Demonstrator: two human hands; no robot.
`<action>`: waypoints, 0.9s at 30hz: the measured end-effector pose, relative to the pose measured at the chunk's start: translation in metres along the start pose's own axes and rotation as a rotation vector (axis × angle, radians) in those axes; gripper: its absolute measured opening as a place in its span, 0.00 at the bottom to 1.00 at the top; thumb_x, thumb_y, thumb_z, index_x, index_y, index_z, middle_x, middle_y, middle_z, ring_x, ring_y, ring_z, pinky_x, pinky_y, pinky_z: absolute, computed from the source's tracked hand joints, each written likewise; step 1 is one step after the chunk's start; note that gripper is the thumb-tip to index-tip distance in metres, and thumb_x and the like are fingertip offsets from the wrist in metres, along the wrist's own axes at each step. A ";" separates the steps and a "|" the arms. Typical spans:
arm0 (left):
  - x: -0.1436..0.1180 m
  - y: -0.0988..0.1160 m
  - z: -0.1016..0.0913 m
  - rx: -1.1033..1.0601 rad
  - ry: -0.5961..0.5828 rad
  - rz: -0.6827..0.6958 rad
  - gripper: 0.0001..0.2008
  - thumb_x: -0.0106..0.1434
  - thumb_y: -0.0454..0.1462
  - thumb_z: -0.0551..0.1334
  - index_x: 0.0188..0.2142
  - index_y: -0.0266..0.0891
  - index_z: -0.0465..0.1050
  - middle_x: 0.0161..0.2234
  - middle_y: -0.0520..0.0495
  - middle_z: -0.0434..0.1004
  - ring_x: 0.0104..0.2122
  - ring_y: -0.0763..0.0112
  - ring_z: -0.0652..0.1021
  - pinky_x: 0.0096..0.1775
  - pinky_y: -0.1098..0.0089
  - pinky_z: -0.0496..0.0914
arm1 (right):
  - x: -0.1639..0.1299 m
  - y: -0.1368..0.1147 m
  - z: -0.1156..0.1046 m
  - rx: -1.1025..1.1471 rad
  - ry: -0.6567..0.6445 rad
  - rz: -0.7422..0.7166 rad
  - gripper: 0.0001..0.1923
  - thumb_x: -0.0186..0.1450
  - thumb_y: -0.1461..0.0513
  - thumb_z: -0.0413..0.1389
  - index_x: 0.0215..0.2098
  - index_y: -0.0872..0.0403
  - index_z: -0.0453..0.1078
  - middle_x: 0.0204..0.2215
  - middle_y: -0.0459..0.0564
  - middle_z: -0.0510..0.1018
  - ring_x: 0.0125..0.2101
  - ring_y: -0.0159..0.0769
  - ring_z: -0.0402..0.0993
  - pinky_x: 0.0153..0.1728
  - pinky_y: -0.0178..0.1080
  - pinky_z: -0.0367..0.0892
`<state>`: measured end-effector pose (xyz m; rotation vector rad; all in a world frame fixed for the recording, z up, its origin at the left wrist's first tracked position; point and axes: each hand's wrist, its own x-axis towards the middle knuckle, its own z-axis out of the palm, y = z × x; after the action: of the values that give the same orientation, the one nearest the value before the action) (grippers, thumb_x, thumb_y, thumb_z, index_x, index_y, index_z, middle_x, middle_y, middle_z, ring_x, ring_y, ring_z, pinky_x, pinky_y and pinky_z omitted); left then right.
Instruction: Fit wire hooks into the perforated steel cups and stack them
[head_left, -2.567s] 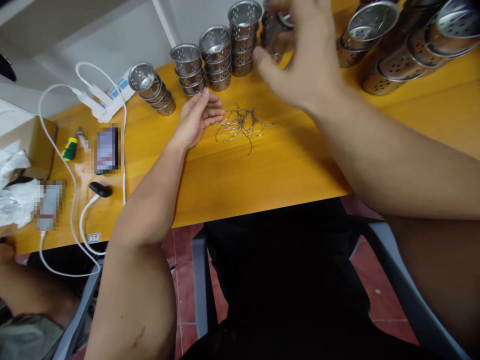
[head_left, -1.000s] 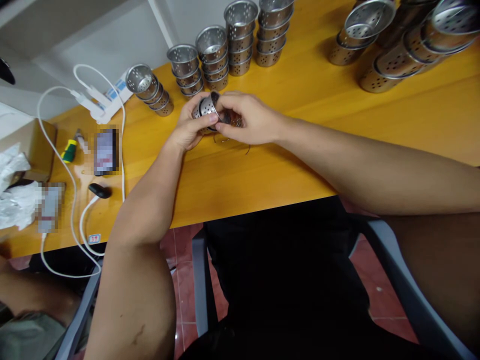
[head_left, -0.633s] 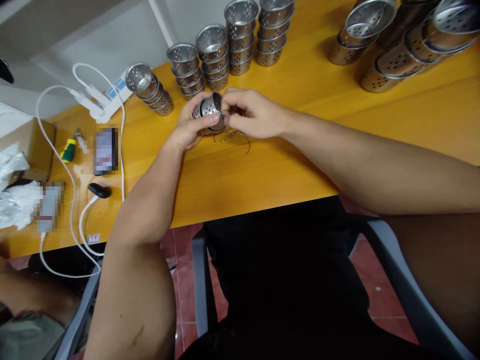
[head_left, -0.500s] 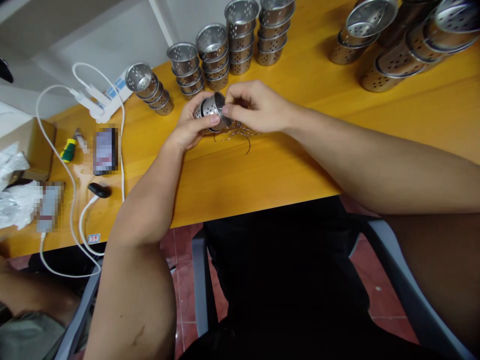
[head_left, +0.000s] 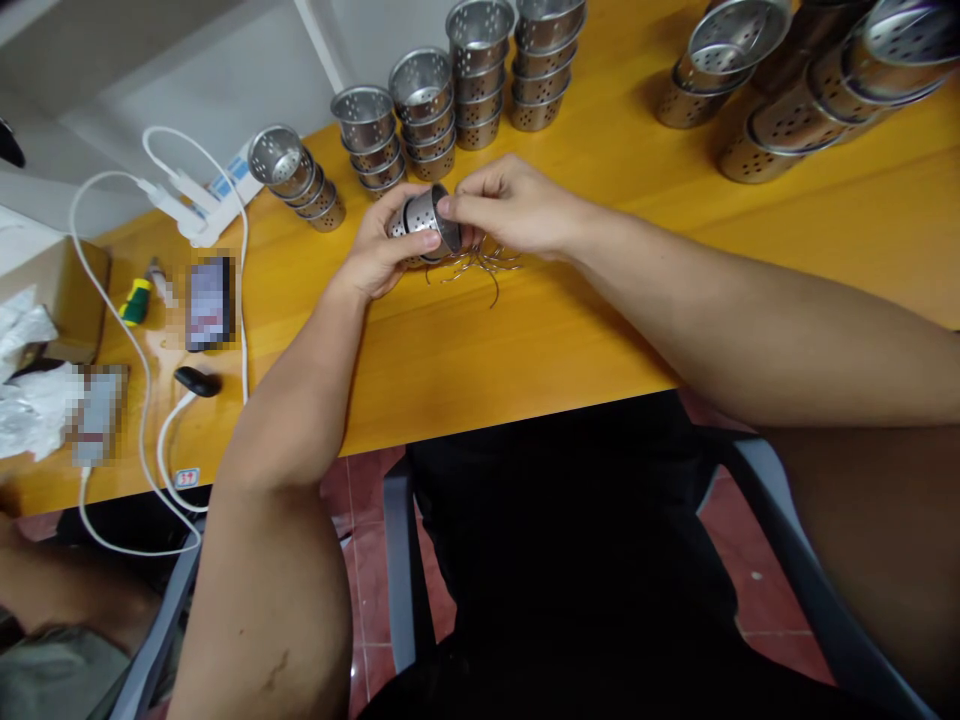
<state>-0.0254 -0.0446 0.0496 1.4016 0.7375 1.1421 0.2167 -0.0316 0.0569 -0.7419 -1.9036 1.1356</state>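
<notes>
My left hand (head_left: 379,250) grips a small perforated metal cup (head_left: 425,218), held on its side just above the yellow table (head_left: 600,300). My right hand (head_left: 510,205) has its fingertips pinched at the cup's rim, seemingly on a thin wire piece that I cannot make out clearly. A loose pile of bent wire handles (head_left: 480,265) lies on the table right under both hands.
Stacks of perforated cups (head_left: 420,110) stand at the table's far side, and longer stacks (head_left: 810,100) lie at the far right. White cables and a charger (head_left: 187,195), a phone (head_left: 210,300), a screwdriver (head_left: 139,298) and crumpled paper (head_left: 30,395) are at left. Another person's arm (head_left: 67,590) shows at bottom left.
My right hand took a cup from a far stack and brought it to my left hand. My right fingers then lifted from the wire pile up to the cup's rim.
</notes>
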 end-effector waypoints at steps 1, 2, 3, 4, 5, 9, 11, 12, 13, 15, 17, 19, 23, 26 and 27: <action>0.000 0.000 0.000 0.014 -0.003 0.004 0.35 0.41 0.52 0.95 0.46 0.50 0.90 0.43 0.49 0.91 0.44 0.55 0.91 0.52 0.58 0.88 | 0.001 0.001 0.000 0.020 0.015 0.006 0.46 0.61 0.15 0.70 0.29 0.45 0.75 0.24 0.48 0.79 0.30 0.46 0.75 0.41 0.56 0.77; 0.000 0.000 0.001 0.024 -0.005 0.010 0.36 0.41 0.54 0.95 0.46 0.50 0.89 0.42 0.49 0.91 0.44 0.53 0.91 0.53 0.57 0.88 | 0.003 0.001 -0.001 0.041 0.025 0.014 0.47 0.60 0.13 0.69 0.28 0.45 0.73 0.23 0.48 0.77 0.28 0.46 0.74 0.39 0.56 0.77; 0.000 0.000 0.001 0.026 -0.001 0.017 0.37 0.41 0.56 0.95 0.47 0.49 0.89 0.42 0.49 0.90 0.44 0.53 0.91 0.53 0.56 0.88 | 0.004 0.001 -0.003 0.067 0.025 0.024 0.48 0.59 0.12 0.67 0.28 0.44 0.70 0.22 0.47 0.75 0.28 0.46 0.75 0.39 0.57 0.78; 0.000 0.000 0.001 0.018 0.010 0.024 0.38 0.41 0.59 0.94 0.46 0.49 0.88 0.42 0.49 0.90 0.43 0.53 0.91 0.52 0.56 0.88 | 0.005 0.002 -0.006 0.100 0.018 0.033 0.49 0.59 0.11 0.66 0.28 0.44 0.68 0.22 0.47 0.73 0.28 0.46 0.75 0.39 0.58 0.78; -0.001 0.000 0.002 0.006 0.029 0.028 0.38 0.42 0.61 0.94 0.46 0.49 0.88 0.42 0.49 0.90 0.43 0.54 0.91 0.50 0.57 0.88 | 0.005 0.002 -0.009 0.142 0.009 0.038 0.49 0.59 0.11 0.65 0.29 0.43 0.67 0.22 0.46 0.71 0.28 0.47 0.76 0.39 0.58 0.79; -0.006 0.001 0.001 -0.004 0.111 -0.022 0.38 0.50 0.68 0.89 0.48 0.49 0.88 0.43 0.46 0.89 0.44 0.52 0.91 0.44 0.58 0.88 | 0.006 0.003 -0.027 0.259 0.058 -0.024 0.45 0.64 0.15 0.65 0.32 0.42 0.66 0.21 0.44 0.67 0.27 0.44 0.69 0.34 0.52 0.76; -0.006 -0.001 -0.001 0.005 0.128 -0.051 0.41 0.53 0.75 0.85 0.50 0.49 0.87 0.46 0.42 0.89 0.48 0.45 0.92 0.42 0.55 0.88 | 0.004 0.005 -0.032 0.155 0.123 -0.091 0.43 0.70 0.17 0.63 0.31 0.43 0.67 0.20 0.43 0.66 0.26 0.40 0.64 0.34 0.50 0.73; -0.005 -0.002 -0.002 0.003 0.134 -0.055 0.44 0.54 0.78 0.82 0.50 0.49 0.86 0.48 0.40 0.90 0.51 0.42 0.92 0.42 0.53 0.88 | 0.002 0.006 -0.033 0.053 0.127 -0.123 0.43 0.72 0.18 0.63 0.29 0.43 0.68 0.20 0.42 0.66 0.26 0.39 0.62 0.35 0.49 0.73; -0.003 -0.003 -0.004 -0.004 0.140 -0.053 0.45 0.55 0.81 0.79 0.51 0.50 0.86 0.49 0.38 0.91 0.54 0.39 0.92 0.43 0.52 0.88 | 0.000 0.008 -0.033 -0.065 0.108 -0.147 0.42 0.72 0.19 0.65 0.28 0.43 0.70 0.20 0.42 0.67 0.26 0.39 0.61 0.37 0.50 0.73; 0.001 -0.006 -0.006 -0.018 0.157 -0.059 0.47 0.54 0.84 0.77 0.50 0.52 0.86 0.51 0.37 0.92 0.58 0.35 0.92 0.44 0.50 0.89 | -0.004 0.014 -0.032 -0.270 0.039 -0.168 0.40 0.69 0.21 0.71 0.28 0.43 0.72 0.20 0.41 0.69 0.27 0.38 0.61 0.40 0.51 0.73; 0.005 -0.009 -0.008 -0.020 0.170 -0.081 0.46 0.51 0.84 0.77 0.49 0.54 0.87 0.52 0.36 0.93 0.59 0.34 0.92 0.43 0.49 0.89 | -0.005 0.020 -0.030 -0.360 -0.022 -0.165 0.38 0.67 0.23 0.73 0.31 0.44 0.76 0.23 0.42 0.74 0.28 0.38 0.64 0.42 0.52 0.74; 0.007 -0.011 -0.010 -0.009 0.161 -0.090 0.47 0.51 0.86 0.75 0.49 0.54 0.87 0.53 0.36 0.93 0.58 0.34 0.92 0.43 0.48 0.89 | -0.003 0.025 -0.030 -0.370 0.002 -0.183 0.36 0.70 0.25 0.72 0.37 0.45 0.78 0.28 0.44 0.79 0.31 0.38 0.68 0.43 0.52 0.75; 0.004 -0.010 -0.008 0.019 0.124 -0.038 0.50 0.56 0.88 0.71 0.51 0.52 0.86 0.53 0.35 0.91 0.54 0.36 0.91 0.43 0.48 0.88 | -0.003 0.018 -0.026 -0.331 0.150 -0.313 0.41 0.70 0.27 0.74 0.56 0.50 0.80 0.50 0.53 0.84 0.42 0.39 0.78 0.39 0.44 0.76; -0.002 -0.004 -0.001 0.019 0.143 -0.016 0.48 0.60 0.86 0.72 0.51 0.49 0.87 0.50 0.37 0.89 0.52 0.41 0.91 0.41 0.54 0.88 | -0.010 -0.001 -0.016 -0.353 0.100 -0.389 0.33 0.74 0.34 0.71 0.57 0.50 0.83 0.58 0.57 0.82 0.44 0.40 0.81 0.34 0.39 0.75; -0.004 -0.001 0.002 0.014 0.152 -0.021 0.48 0.62 0.85 0.72 0.52 0.48 0.87 0.51 0.37 0.89 0.53 0.42 0.91 0.42 0.54 0.88 | -0.014 -0.008 -0.013 -0.372 0.102 -0.395 0.27 0.76 0.38 0.68 0.54 0.50 0.84 0.57 0.57 0.84 0.43 0.41 0.82 0.35 0.40 0.76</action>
<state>-0.0249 -0.0492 0.0480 1.3255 0.8673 1.2394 0.2339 -0.0407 0.0636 -0.5670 -2.0803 0.4988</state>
